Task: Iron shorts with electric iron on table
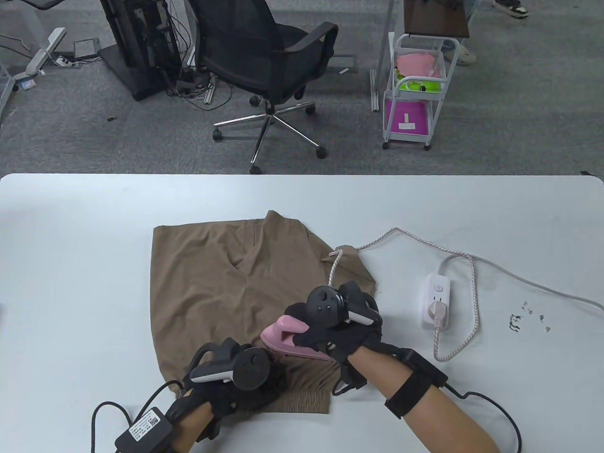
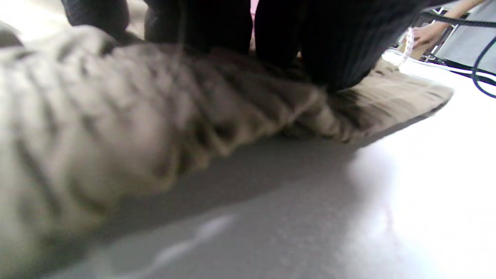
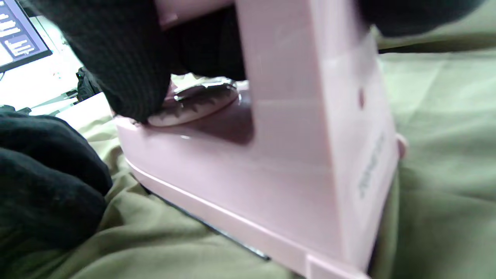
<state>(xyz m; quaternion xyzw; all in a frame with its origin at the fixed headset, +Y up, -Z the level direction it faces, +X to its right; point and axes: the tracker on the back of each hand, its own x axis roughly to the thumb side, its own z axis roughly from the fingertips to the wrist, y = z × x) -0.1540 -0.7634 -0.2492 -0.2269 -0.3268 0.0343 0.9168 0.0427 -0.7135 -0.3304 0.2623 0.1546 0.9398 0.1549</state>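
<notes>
My right hand [image 1: 337, 325] grips the iron [image 1: 292, 337], soleplate on the shorts [image 1: 212, 278] near the waistband. My left hand [image 1: 245, 382] presses flat just left; unironed legs lie far

Past the far edge of my white table [image 1: 94, 226] the floor is grey carpet [image 1: 519, 94]. A black office chair [image 1: 264, 52] on a chrome star base with castors stands beyond the middle of that edge, turned partly away from me. To its left a dark stand [image 1: 137, 42] rises from a flat base, with a tangle of cables [image 1: 193, 85] on the carpet at its foot. Beyond the table's far right stretch stands a white wire trolley [image 1: 415, 89] on small wheels, holding pink and green items, next to a dark brown tabletop [image 1: 434, 19] on pale legs. Someone's shoes [image 1: 512, 7] show at the top right. The light is even and soft.
</notes>
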